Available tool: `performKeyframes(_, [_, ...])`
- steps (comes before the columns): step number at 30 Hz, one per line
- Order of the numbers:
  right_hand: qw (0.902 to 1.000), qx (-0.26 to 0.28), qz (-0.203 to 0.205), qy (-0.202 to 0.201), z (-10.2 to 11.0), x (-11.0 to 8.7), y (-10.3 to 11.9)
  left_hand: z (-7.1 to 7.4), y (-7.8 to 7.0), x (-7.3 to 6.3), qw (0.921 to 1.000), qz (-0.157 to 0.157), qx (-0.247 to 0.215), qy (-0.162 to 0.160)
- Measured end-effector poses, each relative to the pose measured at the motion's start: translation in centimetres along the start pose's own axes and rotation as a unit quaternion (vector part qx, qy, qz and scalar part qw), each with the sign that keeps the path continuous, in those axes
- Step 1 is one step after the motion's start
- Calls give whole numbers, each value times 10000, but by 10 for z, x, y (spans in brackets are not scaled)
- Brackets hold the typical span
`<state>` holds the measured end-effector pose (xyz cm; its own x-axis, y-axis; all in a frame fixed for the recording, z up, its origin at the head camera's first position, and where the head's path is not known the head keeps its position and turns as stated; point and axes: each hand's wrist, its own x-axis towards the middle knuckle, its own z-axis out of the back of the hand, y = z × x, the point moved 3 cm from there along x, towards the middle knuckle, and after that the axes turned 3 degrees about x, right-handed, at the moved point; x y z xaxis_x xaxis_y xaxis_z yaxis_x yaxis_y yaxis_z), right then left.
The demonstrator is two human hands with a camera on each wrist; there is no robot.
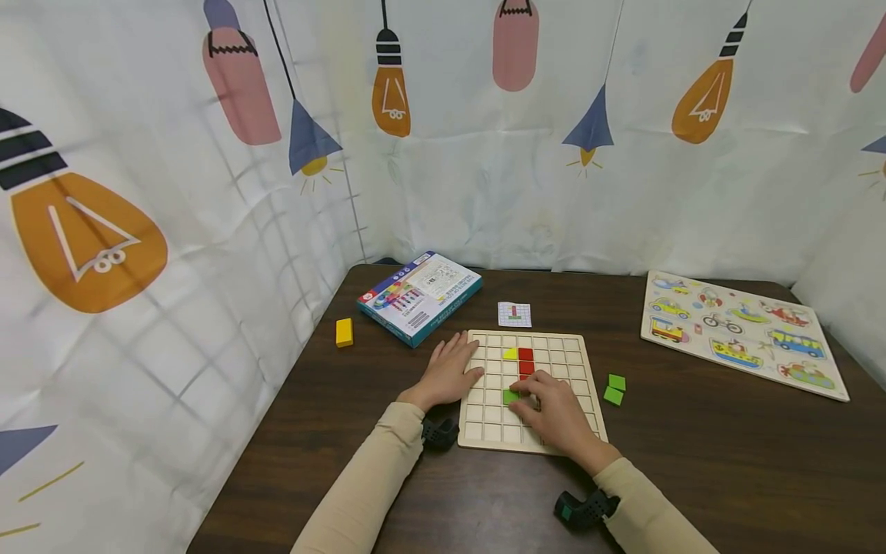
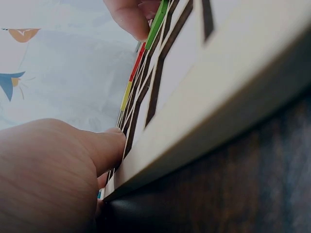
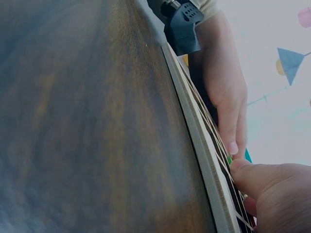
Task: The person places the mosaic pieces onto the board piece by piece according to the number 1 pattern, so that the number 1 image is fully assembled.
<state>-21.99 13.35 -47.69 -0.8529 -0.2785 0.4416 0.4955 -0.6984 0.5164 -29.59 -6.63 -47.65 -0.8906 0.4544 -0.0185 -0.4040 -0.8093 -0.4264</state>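
Note:
A pale wooden grid board (image 1: 484, 432) lies on the table with two red tiles (image 1: 526, 355) stacked in a column and part of a third showing below them. A yellow piece (image 1: 510, 354) sits left of the top red one. My left hand (image 1: 448, 371) rests on the board's left edge, fingers spread. Over the board's middle, my right hand (image 1: 557, 408) pinches a green square tile (image 1: 511, 396) between thumb and fingers. In the left wrist view the green tile (image 2: 156, 25) shows at the fingertips, close over the grid. The right fingers hide some cells.
Two loose green tiles (image 1: 614, 388) lie right of the board. A small pattern card (image 1: 514, 315) is behind it, with a boxed game (image 1: 419, 296) to the left. A yellow block (image 1: 344, 332) stands at the left edge. A vehicle picture board (image 1: 741, 331) occupies the back right.

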Motion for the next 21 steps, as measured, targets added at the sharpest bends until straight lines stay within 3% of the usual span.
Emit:
performKeyframes(7, [9991,249,-319,81,6,-1,-3,-1,1,0,10000,0,43,-8])
performKeyframes(13, [9968,242,-753,-112,22,-1,-18,0,0,0,10000,-18,-31,29])
performKeyframes(21, [9968,6,-699,-398,45,1,-38,1,0,0,10000,-3,-31,48])
